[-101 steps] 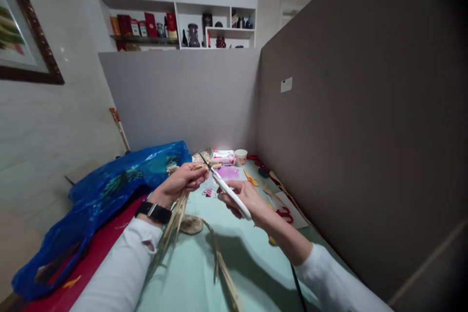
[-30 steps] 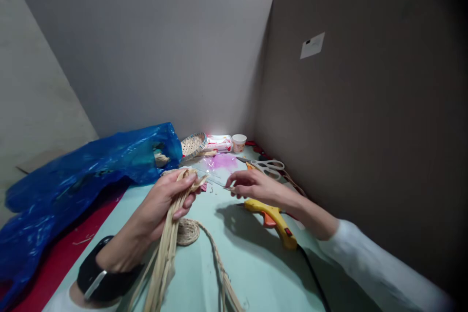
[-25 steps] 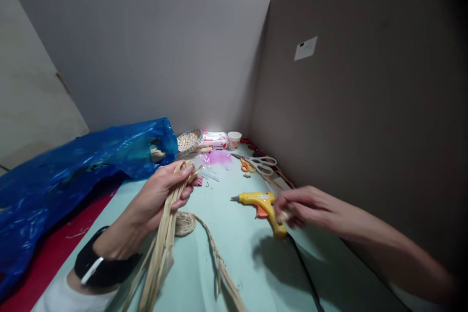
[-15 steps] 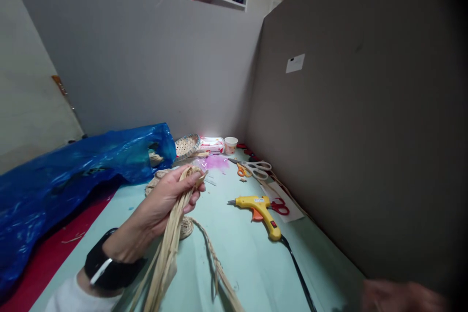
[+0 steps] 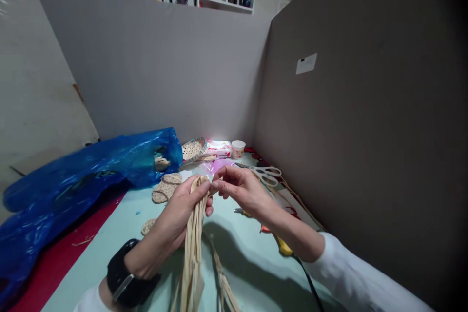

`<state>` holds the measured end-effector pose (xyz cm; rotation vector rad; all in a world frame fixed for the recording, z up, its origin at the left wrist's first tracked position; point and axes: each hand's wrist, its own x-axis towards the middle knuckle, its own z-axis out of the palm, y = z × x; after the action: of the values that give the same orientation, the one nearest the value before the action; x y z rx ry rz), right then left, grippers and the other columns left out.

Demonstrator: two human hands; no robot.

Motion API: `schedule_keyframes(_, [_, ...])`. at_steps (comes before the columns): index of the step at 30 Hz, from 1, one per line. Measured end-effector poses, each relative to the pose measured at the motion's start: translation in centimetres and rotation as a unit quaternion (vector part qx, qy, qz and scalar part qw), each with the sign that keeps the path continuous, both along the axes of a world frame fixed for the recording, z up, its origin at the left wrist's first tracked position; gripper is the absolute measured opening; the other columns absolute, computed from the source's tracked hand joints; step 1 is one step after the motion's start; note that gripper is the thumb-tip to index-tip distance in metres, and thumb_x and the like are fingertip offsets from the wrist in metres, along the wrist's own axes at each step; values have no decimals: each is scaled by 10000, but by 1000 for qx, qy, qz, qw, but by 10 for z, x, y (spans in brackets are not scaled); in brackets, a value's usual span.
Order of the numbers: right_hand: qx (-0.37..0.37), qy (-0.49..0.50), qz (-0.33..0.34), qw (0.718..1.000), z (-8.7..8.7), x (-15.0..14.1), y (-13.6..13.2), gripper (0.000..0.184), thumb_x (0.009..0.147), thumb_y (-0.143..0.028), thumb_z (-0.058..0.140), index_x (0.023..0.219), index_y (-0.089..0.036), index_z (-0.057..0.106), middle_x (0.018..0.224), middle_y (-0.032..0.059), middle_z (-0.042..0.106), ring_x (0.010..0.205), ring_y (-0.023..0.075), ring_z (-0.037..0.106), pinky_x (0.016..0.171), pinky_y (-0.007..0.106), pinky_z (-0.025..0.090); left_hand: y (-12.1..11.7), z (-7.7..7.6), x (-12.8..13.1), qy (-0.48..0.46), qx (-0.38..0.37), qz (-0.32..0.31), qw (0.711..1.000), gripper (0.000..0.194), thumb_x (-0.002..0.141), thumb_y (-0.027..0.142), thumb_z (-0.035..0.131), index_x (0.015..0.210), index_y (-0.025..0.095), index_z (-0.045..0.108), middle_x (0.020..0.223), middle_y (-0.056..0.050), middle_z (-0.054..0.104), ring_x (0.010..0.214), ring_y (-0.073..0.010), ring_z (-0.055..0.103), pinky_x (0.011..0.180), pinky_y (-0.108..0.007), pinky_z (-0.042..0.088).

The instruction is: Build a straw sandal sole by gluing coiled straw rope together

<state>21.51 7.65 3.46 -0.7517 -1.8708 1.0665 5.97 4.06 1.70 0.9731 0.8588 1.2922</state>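
Observation:
My left hand (image 5: 181, 212) is closed round a bundle of pale dried-leaf strips (image 5: 193, 253), which bend over at the thumb and hang down towards me. My right hand (image 5: 241, 189) meets it at the top of the bundle, thumb and forefinger pinching the short strip ends there. Below the hands a braided strand (image 5: 220, 273) of the same fibre lies on the pale green table cover (image 5: 256, 273); its coiled end is hidden by my left hand. Beneath my right forearm lies a yellow glue gun (image 5: 283, 246), partly covered.
White-handled scissors (image 5: 268, 175) lie behind my right hand, with red-handled scissors (image 5: 292, 212) on paper nearer. At left are woven fibre pieces (image 5: 166, 187) and a blue plastic bag (image 5: 91, 163). A basket (image 5: 193, 150), tissue packet (image 5: 219, 149) and paper cup (image 5: 238, 149) stand behind.
The white-handled scissors went from my right hand to the table. That hand swung out to the lower right, then came back to the bundle. My left hand kept its grip.

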Motion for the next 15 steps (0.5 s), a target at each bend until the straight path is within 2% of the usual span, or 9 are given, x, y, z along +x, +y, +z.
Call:
schedule_keyframes(3, [8, 18, -20, 1000, 3, 14, 17, 241, 836, -408, 661, 788, -180, 599, 675, -25, 575, 604, 114, 520, 575, 243, 432, 11, -1, -4, -15, -19, 58, 998, 276, 757, 323, 840, 764, 153, 622, 660, 22, 630, 538, -82, 580, 504, -170, 495])
schedule_keyframes(6, [34, 40, -80, 995, 23, 46, 39, 203, 810, -364, 696, 809, -180, 608, 683, -29, 553, 611, 111, 503, 575, 240, 407, 30, -1, -2, -27, -48, 90, 994, 164, 876, 236, 725, 794, 155, 608, 641, 48, 586, 506, -72, 540, 488, -181, 480])
schedule_keyframes(8, [50, 59, -125, 989, 42, 75, 52, 173, 809, -331, 694, 820, -184, 603, 681, -32, 546, 595, 108, 498, 572, 245, 401, 45, 0, 5, -30, -71, 91, 993, 105, 930, 247, 659, 957, 147, 644, 802, 11, 652, 600, -102, 604, 542, -233, 528])
schedule_keyframes(11, [86, 84, -187, 975, 72, 117, 62, 78, 834, -256, 650, 816, -189, 616, 632, -52, 472, 564, 100, 453, 554, 241, 377, 71, -1, 24, -34, -94, 91, 991, 315, 949, 322, 633, 1223, 169, 617, 1183, -86, 665, 941, -213, 681, 777, -405, 594])
schedule_keyframes(13, [116, 89, -209, 967, 88, 137, 61, 39, 828, -221, 663, 819, -193, 637, 634, -52, 456, 580, 101, 457, 562, 240, 378, 91, -4, 42, -40, -96, 101, 989, 365, 945, 335, 636, 1273, 180, 599, 1273, -104, 637, 1044, -249, 664, 858, -461, 576])
schedule_keyframes(15, [131, 78, -205, 967, 97, 146, 57, 71, 796, -216, 704, 838, -207, 647, 664, -44, 498, 615, 108, 492, 584, 244, 399, 111, -8, 64, -46, -93, 115, 988, 373, 944, 337, 637, 1281, 183, 595, 1288, -106, 630, 1061, -255, 659, 872, -471, 571])
